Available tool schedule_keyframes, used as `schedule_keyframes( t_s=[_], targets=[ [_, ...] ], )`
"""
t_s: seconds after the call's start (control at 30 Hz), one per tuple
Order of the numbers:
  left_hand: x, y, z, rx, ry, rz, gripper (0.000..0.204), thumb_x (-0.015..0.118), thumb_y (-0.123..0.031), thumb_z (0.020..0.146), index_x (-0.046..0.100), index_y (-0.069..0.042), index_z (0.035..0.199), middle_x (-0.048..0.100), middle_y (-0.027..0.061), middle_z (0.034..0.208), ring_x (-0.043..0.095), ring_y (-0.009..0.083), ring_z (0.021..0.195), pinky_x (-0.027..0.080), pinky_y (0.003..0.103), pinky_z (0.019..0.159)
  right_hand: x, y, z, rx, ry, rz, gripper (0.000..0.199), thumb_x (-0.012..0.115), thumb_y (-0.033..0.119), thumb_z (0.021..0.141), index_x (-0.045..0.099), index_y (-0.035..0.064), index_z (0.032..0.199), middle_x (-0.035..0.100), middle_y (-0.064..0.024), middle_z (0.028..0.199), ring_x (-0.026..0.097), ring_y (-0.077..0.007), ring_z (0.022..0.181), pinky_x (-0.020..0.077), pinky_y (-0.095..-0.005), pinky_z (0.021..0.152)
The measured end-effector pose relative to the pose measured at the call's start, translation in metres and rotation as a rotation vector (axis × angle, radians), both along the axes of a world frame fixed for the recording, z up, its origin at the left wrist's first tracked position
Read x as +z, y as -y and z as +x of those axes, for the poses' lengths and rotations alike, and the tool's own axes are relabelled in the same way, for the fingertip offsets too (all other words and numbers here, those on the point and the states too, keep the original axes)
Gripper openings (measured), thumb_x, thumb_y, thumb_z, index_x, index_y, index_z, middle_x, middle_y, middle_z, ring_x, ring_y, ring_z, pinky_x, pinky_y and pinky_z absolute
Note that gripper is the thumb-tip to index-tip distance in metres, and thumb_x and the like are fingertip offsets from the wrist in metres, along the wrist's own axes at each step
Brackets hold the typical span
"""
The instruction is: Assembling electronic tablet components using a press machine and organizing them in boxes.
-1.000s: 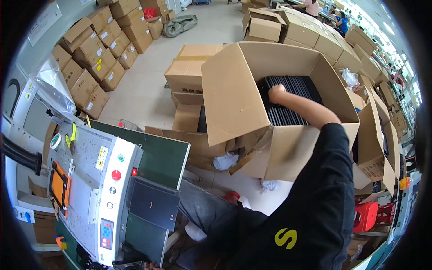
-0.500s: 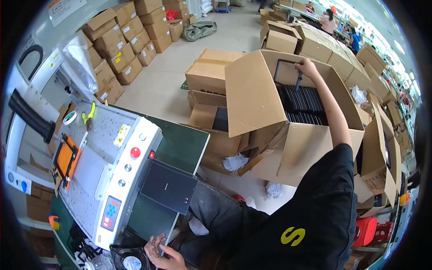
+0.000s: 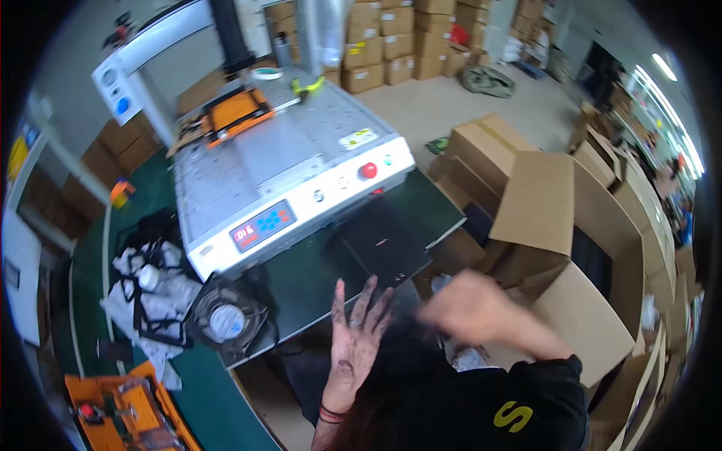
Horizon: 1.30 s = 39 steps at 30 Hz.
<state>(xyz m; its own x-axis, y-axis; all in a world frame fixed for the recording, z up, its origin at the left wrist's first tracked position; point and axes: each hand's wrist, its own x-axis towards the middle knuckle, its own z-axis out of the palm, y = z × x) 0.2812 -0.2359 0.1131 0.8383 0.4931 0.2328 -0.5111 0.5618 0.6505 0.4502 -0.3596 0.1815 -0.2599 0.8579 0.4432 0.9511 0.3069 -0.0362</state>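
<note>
My left hand (image 3: 356, 338), palm smudged dark, is raised in front of the green table's edge. Its fingers are spread and nothing is in them. Just beyond its fingertips a flat black panel (image 3: 376, 242) lies on the table, against the front of a white press machine (image 3: 301, 214). To the right, my right hand (image 3: 472, 312) is smeared by motion, between the panel and a large open carton (image 3: 538, 199). A dark blur lies by its fingers; whether they hold anything is unclear. Dark pieces show inside the carton.
On the machine bed sits an orange fixture (image 3: 239, 114), with yellow-green cutters (image 3: 307, 87) nearby. A black fan (image 3: 227, 319) and plastic scraps lie on the green table (image 3: 207, 395). An orange tool case (image 3: 135, 406) stands at lower left. Stacked cartons (image 3: 376, 45) line the back.
The view has swung left toward the machine. My right hand has come from the carton, where it held a thin black frame, back toward the table. My left hand has risen, its fingers spreading.
</note>
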Motion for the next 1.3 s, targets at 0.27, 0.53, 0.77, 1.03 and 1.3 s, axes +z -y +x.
schedule_keyframes(
  t_s=[0.27, 0.53, 0.77, 1.03, 1.3],
  targets=[
    [-0.019, -0.005, -0.044, 0.282, 0.070, -0.367, 0.089, 0.051, -0.066, 0.075, 0.017, -0.020, 0.143, 0.031, 0.0147, 0.139, 0.031, 0.0436, 0.125, 0.025, 0.057, 0.104, -0.056, -0.043, -0.102, 0.422, -0.470, -0.142, 0.035, 0.066, 0.022, 0.074, 0.056, 0.0009, 0.101, 0.056, -0.0084, 0.089, 0.056, -0.0203, 0.081, 0.0426, -0.0289, 0.073],
    [-0.030, -0.027, -0.039, 0.355, 0.207, -0.347, 0.100, 0.071, -0.057, 0.064, 0.017, -0.022, 0.140, 0.026, 0.0107, 0.137, 0.029, 0.0446, 0.125, 0.025, 0.064, 0.102, -0.049, -0.038, -0.095, 0.050, -0.440, -0.018, 0.036, 0.067, 0.035, 0.075, 0.066, 0.0185, 0.106, 0.048, -0.0040, 0.092, 0.044, -0.0201, 0.082, 0.0347, -0.0340, 0.079],
    [-0.035, -0.060, -0.015, 0.360, 0.123, -0.096, 0.113, 0.071, -0.063, 0.059, 0.005, -0.025, 0.143, 0.016, 0.0206, 0.141, 0.030, 0.0487, 0.124, 0.026, 0.062, 0.102, -0.074, -0.044, -0.091, -0.133, -0.664, -0.153, 0.032, 0.066, 0.009, 0.076, 0.063, 0.0086, 0.107, 0.054, -0.0090, 0.074, 0.050, -0.0233, 0.066, 0.0422, -0.0305, 0.062],
    [-0.067, -0.095, 0.009, -0.164, 0.235, -0.050, 0.095, 0.062, -0.057, 0.075, 0.011, -0.016, 0.143, 0.031, 0.0248, 0.138, 0.041, 0.0381, 0.121, 0.030, 0.043, 0.104, -0.144, -0.078, -0.124, -0.195, -1.176, -0.068, 0.027, 0.059, 0.000, 0.080, 0.059, 0.0009, 0.107, 0.064, -0.0153, 0.091, 0.064, -0.0261, 0.081, 0.0488, -0.0315, 0.072],
    [-0.064, -0.094, 0.007, -0.191, 0.130, 0.002, 0.097, 0.064, -0.055, 0.073, 0.012, -0.011, 0.141, 0.024, 0.0239, 0.141, 0.035, 0.0387, 0.126, 0.026, 0.046, 0.107, -0.151, -0.087, -0.123, -0.166, -1.211, -0.073, 0.026, 0.061, 0.001, 0.080, 0.058, 0.0009, 0.105, 0.063, -0.0121, 0.079, 0.064, -0.0223, 0.072, 0.0485, -0.0293, 0.066]
  ],
)
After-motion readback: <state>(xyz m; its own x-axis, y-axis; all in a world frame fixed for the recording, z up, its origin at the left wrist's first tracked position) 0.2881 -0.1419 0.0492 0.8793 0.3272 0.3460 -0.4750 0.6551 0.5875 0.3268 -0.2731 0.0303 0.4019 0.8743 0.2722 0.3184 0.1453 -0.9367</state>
